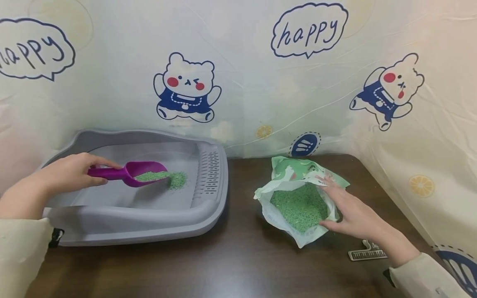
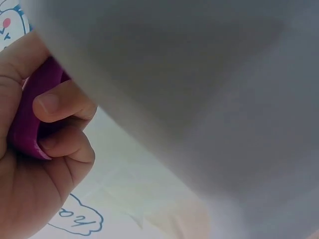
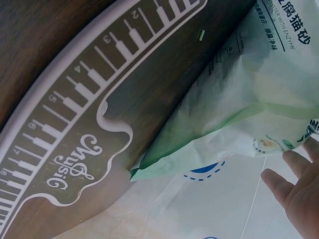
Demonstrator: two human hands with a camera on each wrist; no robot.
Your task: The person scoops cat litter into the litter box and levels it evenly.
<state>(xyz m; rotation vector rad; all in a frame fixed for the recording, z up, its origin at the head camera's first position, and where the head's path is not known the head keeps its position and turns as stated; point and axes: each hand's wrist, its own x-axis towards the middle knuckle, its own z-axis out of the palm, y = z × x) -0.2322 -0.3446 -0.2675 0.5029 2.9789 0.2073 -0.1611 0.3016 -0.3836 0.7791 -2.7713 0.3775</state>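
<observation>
My left hand (image 1: 72,174) grips the handle of a purple scoop (image 1: 136,170) over a grey litter box (image 1: 208,215). Green cat litter (image 1: 178,180) spills from the scoop's mouth onto the box floor, and more lies inside the scoop. In the left wrist view, curled fingers (image 2: 70,149) wrap the purple handle; a blurred grey surface covers much of that view. On the right, an opened bag of cat litter (image 1: 275,223) stands with green pellets showing inside. My right hand (image 1: 354,211) lies at the bag's right rim, its fingers spread and fairly straight against it.
A piano-key patterned ruler marked "Music" (image 3: 65,174) lies on the dark wooden table (image 1: 246,265), beside the bag and under my right forearm. One stray green pellet (image 3: 202,35) is near it. A printed cloth with bears (image 1: 186,87) hangs behind and along the right side.
</observation>
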